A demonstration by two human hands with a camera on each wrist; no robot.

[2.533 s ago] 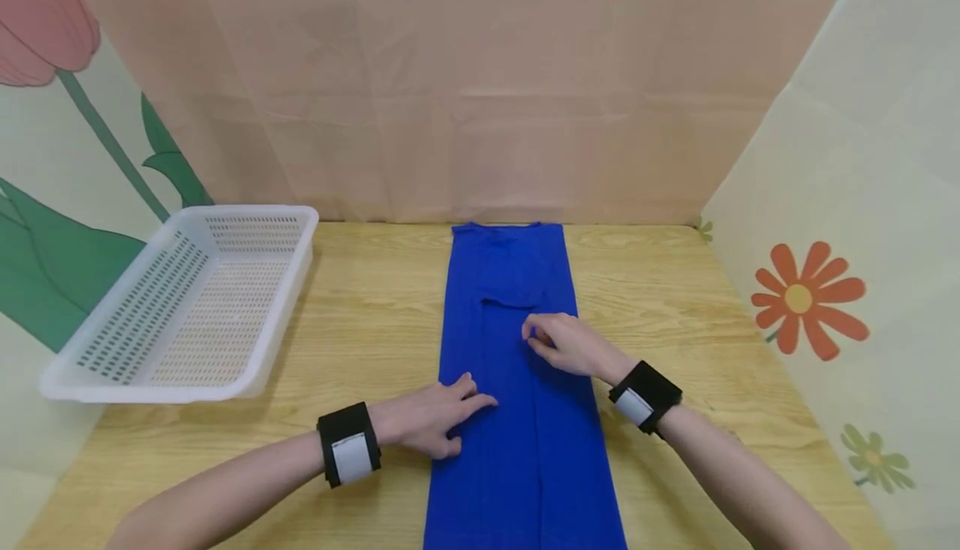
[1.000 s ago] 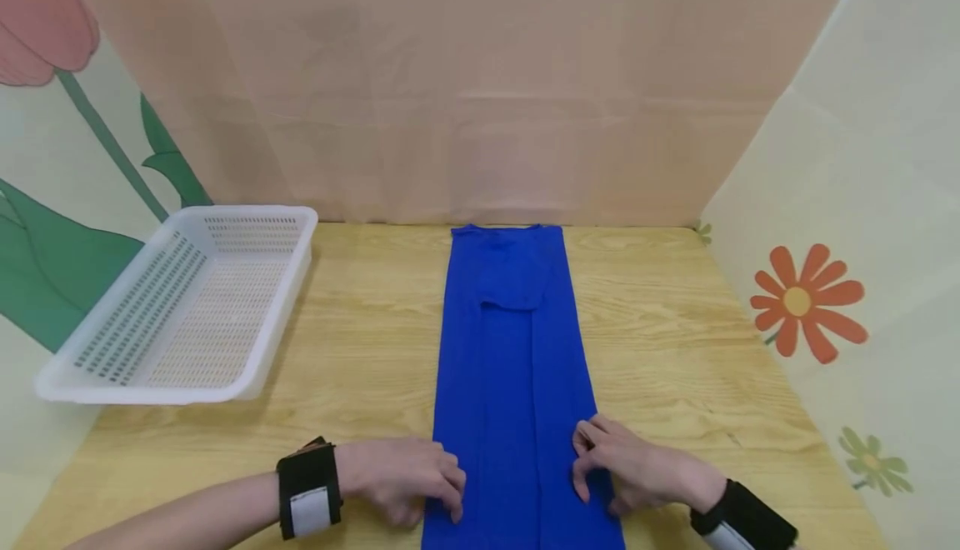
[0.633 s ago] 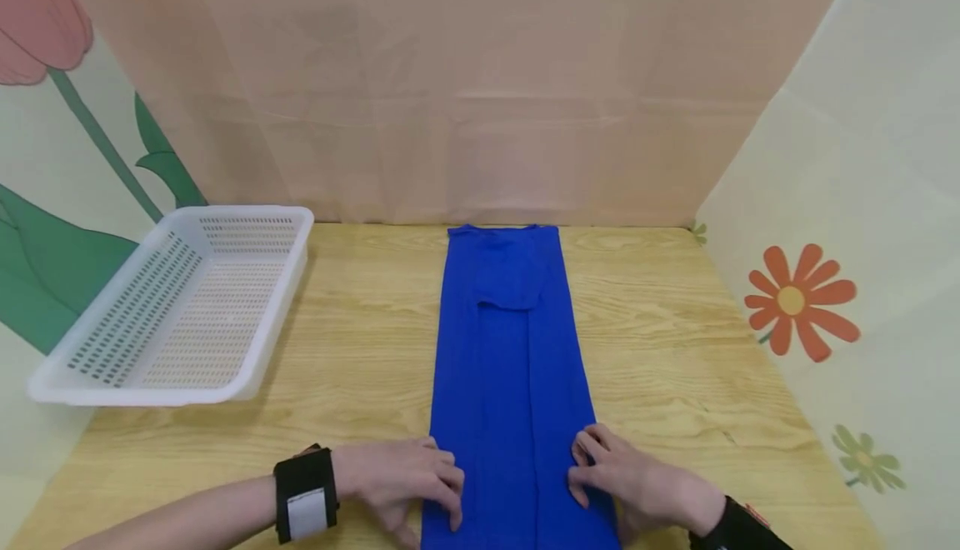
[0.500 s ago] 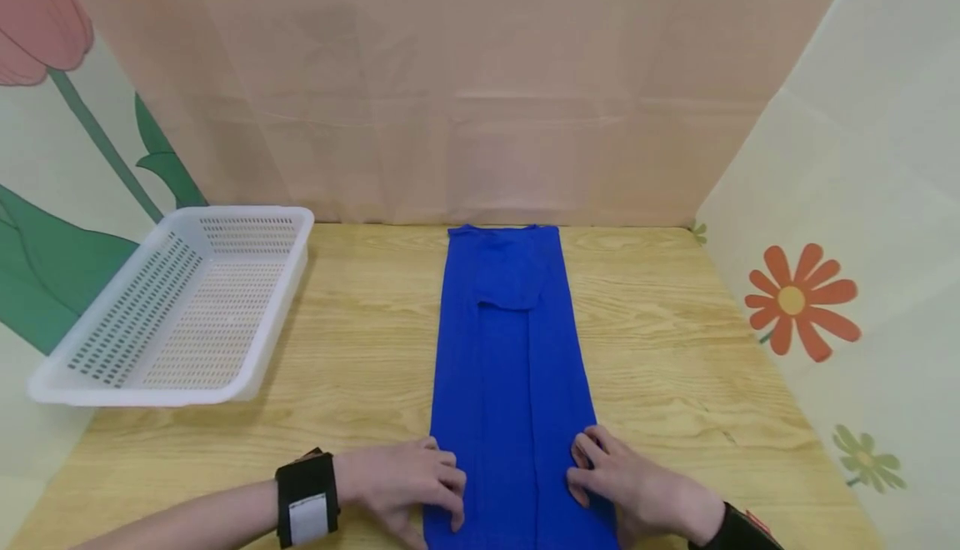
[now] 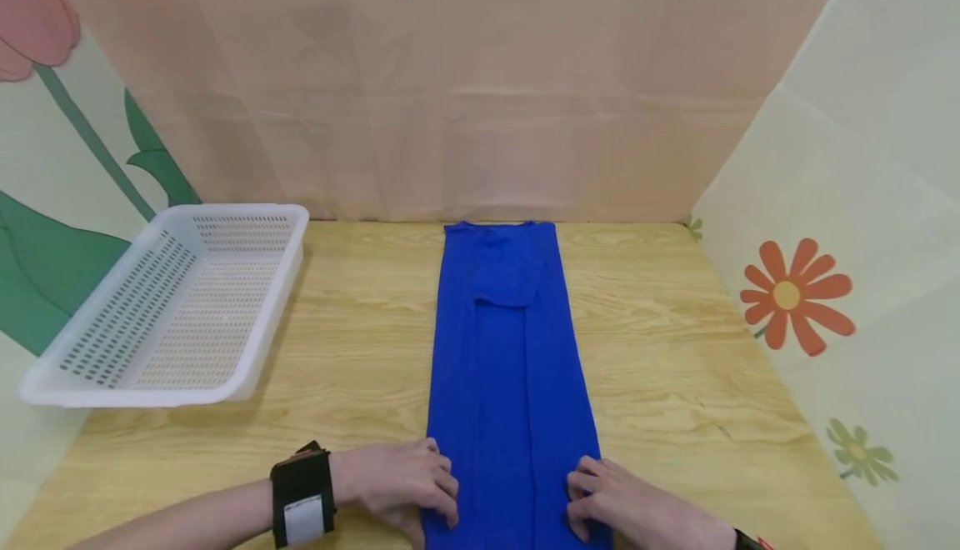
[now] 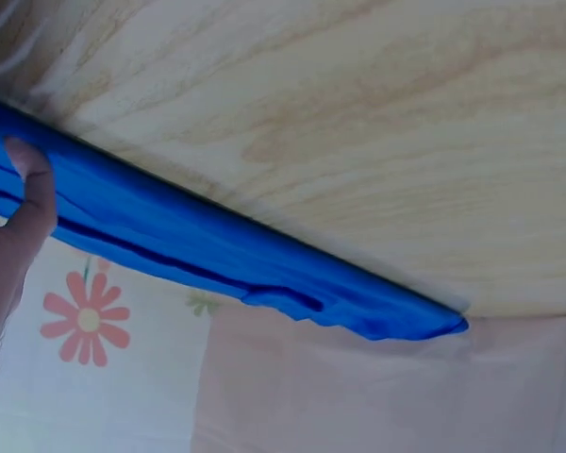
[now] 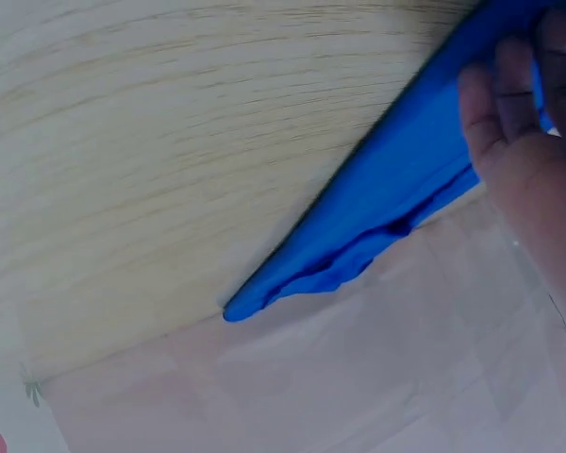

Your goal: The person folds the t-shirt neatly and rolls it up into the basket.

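Note:
A blue shirt (image 5: 504, 350) lies folded into a long strip on the table, its far end near the back wall. A short flap (image 5: 508, 275) lies on top near that end. My left hand (image 5: 401, 479) holds the strip's left side close to the bottom of the head view, fingers curled over the cloth. Opposite it, my right hand (image 5: 630, 504) grips the right side with bent fingers. In the left wrist view the thumb and a finger show against the blue cloth (image 6: 170, 222). Fingers overlap the shirt (image 7: 387, 160) in the right wrist view. The near end is out of frame.
A white perforated plastic basket (image 5: 258, 342) stands on the left of the wooden table (image 5: 360, 350). A pinkish-beige sheet (image 5: 450, 83) hangs behind, and flower-printed panels (image 5: 862, 200) flank both sides.
Both hands have come from the strip's middle to its two sides near the front and taken hold there. Lately they have shifted slightly nearer; the head view has drifted a little.

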